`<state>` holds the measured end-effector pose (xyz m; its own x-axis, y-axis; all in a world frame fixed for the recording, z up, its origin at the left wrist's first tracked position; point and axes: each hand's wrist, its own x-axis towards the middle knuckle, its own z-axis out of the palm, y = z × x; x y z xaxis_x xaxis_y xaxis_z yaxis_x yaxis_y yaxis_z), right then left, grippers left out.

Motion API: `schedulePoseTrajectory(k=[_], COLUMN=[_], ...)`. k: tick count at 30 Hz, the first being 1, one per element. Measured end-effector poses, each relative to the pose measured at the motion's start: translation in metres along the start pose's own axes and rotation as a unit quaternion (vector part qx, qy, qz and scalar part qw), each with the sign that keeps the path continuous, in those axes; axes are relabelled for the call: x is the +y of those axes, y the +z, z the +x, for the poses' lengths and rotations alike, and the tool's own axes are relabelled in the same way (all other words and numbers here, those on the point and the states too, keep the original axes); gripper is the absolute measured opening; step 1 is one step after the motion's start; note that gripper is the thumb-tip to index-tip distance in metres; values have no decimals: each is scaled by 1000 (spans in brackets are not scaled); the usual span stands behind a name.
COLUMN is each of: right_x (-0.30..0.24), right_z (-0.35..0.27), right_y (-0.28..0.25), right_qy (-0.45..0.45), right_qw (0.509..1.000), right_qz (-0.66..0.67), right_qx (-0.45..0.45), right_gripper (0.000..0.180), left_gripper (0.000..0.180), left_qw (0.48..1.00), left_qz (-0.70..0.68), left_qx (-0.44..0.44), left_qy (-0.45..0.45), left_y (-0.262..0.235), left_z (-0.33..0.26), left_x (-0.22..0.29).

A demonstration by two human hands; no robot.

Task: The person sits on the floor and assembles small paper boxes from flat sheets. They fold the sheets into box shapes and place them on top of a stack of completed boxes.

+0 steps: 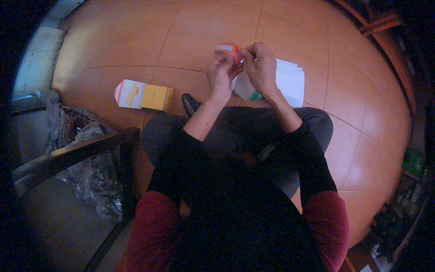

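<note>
Both my hands are raised in front of my crossed legs, above the tiled floor. A small orange-and-white packet (pixel 225 47) is held up by my left hand (pixel 222 75), with the fingers curled round its lower side. My right hand (pixel 261 68) is closed in a pinch at the packet's right edge, thumb and forefinger pressed together there. The packet's exact kind is too blurred to tell. Beneath my right hand lie several white paper sheets (pixel 291 84), partly covered by the wrist. A small green patch (pixel 256 95) shows at their lower left.
To the left on the floor lies a white-and-yellow carton (pixel 132 94) with a red-striped end. My dark shoe (pixel 191 104) is between it and my left forearm. A wooden chair arm (pixel 77 152) with clear plastic wrapping (pixel 97 181) stands at the lower left. Reddish wooden furniture (pixel 385 50) borders the right.
</note>
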<state>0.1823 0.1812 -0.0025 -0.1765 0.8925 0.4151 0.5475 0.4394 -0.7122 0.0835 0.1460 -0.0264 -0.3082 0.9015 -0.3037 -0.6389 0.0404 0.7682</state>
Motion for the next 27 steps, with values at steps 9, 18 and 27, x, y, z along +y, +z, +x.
schedulePoseTrajectory(k=[9,18,27], right_x=[3,1,-2], right_z=[-3,-4,-6], right_y=[5,5,6], right_qy=[-9,14,-28], right_qw=[999,999,998], right_qz=[-44,-28,-39], right_qx=[21,9,36], right_gripper=[13,11,6], left_gripper=[15,11,19], left_qw=[981,992,991], left_qz=[169,100,79], left_qx=[15,-21,-90], left_qy=[93,74,63], left_y=[-1,0,1], left_z=[2,1,0], left_x=[-9,-5,6])
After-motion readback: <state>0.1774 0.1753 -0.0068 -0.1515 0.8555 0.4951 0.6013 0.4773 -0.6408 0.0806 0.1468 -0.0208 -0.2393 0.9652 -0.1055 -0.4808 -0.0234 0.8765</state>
